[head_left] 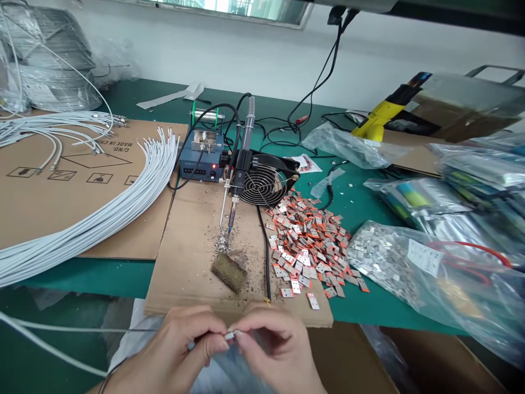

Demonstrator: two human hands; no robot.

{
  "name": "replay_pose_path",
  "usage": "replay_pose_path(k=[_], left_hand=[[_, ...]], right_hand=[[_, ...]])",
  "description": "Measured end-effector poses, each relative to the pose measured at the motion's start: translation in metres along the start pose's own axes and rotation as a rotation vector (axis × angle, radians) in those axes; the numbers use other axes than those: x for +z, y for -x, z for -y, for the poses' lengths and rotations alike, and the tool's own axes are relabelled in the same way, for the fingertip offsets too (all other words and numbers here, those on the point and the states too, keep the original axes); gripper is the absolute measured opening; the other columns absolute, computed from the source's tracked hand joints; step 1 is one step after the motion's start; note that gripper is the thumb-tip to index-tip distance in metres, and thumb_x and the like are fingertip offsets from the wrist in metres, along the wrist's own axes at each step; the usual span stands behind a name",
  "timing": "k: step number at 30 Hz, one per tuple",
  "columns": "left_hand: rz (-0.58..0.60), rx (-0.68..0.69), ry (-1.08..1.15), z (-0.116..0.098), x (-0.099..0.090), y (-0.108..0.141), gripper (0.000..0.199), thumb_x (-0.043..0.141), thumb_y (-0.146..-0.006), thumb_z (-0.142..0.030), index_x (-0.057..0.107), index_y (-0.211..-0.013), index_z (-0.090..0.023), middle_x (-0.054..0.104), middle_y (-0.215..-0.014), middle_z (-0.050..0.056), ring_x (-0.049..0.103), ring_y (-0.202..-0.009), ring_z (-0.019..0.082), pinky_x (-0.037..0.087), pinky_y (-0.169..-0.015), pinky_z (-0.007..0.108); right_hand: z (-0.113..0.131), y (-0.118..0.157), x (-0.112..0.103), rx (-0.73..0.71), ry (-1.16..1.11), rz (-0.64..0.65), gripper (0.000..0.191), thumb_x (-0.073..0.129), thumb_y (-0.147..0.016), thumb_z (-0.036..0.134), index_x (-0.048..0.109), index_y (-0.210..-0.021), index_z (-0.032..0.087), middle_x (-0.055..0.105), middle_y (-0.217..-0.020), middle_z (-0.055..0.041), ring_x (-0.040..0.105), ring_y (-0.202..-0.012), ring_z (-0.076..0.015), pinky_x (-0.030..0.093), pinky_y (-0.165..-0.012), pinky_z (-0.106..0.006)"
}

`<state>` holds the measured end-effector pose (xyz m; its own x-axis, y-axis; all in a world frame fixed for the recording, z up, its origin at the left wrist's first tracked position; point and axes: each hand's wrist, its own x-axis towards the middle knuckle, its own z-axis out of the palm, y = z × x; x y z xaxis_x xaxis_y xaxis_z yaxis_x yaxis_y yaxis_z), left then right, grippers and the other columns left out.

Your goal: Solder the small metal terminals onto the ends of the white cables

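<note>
My left hand (184,345) pinches a thin white cable end (231,335) between thumb and index finger at the bottom middle. From the right, my right hand (274,345) closes its thumb and index finger on the tip of the same piece. The fingertips of both hands nearly touch, just in front of the cardboard's near edge. A pale cable (94,329) runs in from the left toward my left hand. Exactly what sits at the cable's tip is too small to make out.
Beyond my hands, a soldering iron (235,202) points down over a brown sponge (228,272). A fan (264,183) and blue station (200,161) stand behind. Small metal plates (307,235) lie heaped right; bundled white cables (102,224) lie left. A yellow heat gun (375,120) rests back right.
</note>
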<state>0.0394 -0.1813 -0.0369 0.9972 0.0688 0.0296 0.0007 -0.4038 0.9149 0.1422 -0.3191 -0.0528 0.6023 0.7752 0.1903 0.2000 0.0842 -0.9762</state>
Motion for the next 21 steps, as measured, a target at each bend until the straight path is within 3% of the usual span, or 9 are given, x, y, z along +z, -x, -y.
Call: replay_pose_path(k=[4, 6, 9, 11, 15, 18, 21], left_hand=[[-0.043, 0.163, -0.198, 0.000, -0.005, 0.002, 0.018, 0.043, -0.089, -0.014, 0.058, -0.079, -0.013, 0.053, -0.069, 0.003, 0.049, -0.064, 0.009, 0.035, -0.058, 0.018], [-0.027, 0.137, -0.209, -0.001, -0.007, 0.003, 0.018, 0.044, -0.089, -0.015, 0.059, -0.080, -0.014, 0.053, -0.069, 0.002, 0.049, -0.064, 0.009, 0.035, -0.059, 0.018], [-0.038, 0.009, -0.175, 0.000, -0.007, 0.004, 0.017, 0.047, -0.088, -0.022, 0.061, -0.080, -0.017, 0.053, -0.067, 0.000, 0.049, -0.062, 0.008, 0.034, -0.056, 0.018], [-0.058, -0.042, -0.182, 0.000, -0.007, 0.003, 0.019, 0.047, -0.088, -0.024, 0.061, -0.078, -0.017, 0.053, -0.065, 0.000, 0.049, -0.060, 0.008, 0.033, -0.054, 0.018], [-0.089, 0.009, -0.215, 0.000, -0.004, 0.001, 0.018, 0.048, -0.087, -0.023, 0.060, -0.075, -0.016, 0.051, -0.061, 0.000, 0.047, -0.057, 0.008, 0.033, -0.052, 0.017], [-0.121, 0.055, -0.189, 0.000, -0.001, 0.000, 0.018, 0.049, -0.085, -0.021, 0.057, -0.070, -0.015, 0.049, -0.057, -0.001, 0.046, -0.053, 0.007, 0.032, -0.049, 0.016], [-0.110, -0.049, -0.069, 0.001, 0.004, 0.000, 0.023, 0.049, -0.085, -0.024, 0.053, -0.065, -0.014, 0.049, -0.057, 0.000, 0.046, -0.053, 0.007, 0.033, -0.047, 0.015]], right_hand=[[-0.014, 0.003, 0.008, 0.365, -0.575, 0.098, 0.027, 0.068, -0.069, 0.039, 0.058, -0.067, 0.014, 0.049, -0.046, 0.0027, 0.033, -0.033, -0.0029, 0.028, -0.033, -0.013], [-0.014, 0.002, 0.008, 0.453, -0.635, 0.163, 0.030, 0.067, -0.070, 0.043, 0.061, -0.068, 0.014, 0.049, -0.046, 0.0027, 0.030, -0.032, -0.0016, 0.024, -0.031, -0.012], [-0.004, -0.001, 0.001, 0.319, -0.436, 0.159, 0.015, 0.059, -0.079, 0.028, 0.066, -0.083, 0.015, 0.059, -0.058, -0.0016, 0.040, -0.038, -0.0033, 0.033, -0.038, -0.013], [0.006, -0.003, -0.005, 0.172, -0.208, 0.113, 0.014, 0.059, -0.075, 0.017, 0.065, -0.088, 0.015, 0.062, -0.066, -0.0029, 0.047, -0.046, -0.0057, 0.039, -0.045, -0.016], [0.018, -0.008, -0.013, 0.077, 0.211, 0.097, 0.003, 0.063, -0.072, 0.016, 0.063, -0.071, 0.013, 0.055, -0.057, -0.0012, 0.047, -0.051, -0.0082, 0.038, -0.049, -0.019], [0.015, -0.009, -0.009, 0.060, 0.201, 0.085, 0.018, 0.060, -0.076, 0.019, 0.057, -0.060, 0.012, 0.051, -0.053, -0.0008, 0.044, -0.049, -0.0079, 0.034, -0.046, -0.019], [0.006, -0.007, 0.005, -0.018, 0.034, -0.072, 0.018, 0.059, -0.074, 0.015, 0.051, -0.057, 0.013, 0.047, -0.051, 0.0008, 0.041, -0.048, -0.0076, 0.032, -0.044, -0.018]])
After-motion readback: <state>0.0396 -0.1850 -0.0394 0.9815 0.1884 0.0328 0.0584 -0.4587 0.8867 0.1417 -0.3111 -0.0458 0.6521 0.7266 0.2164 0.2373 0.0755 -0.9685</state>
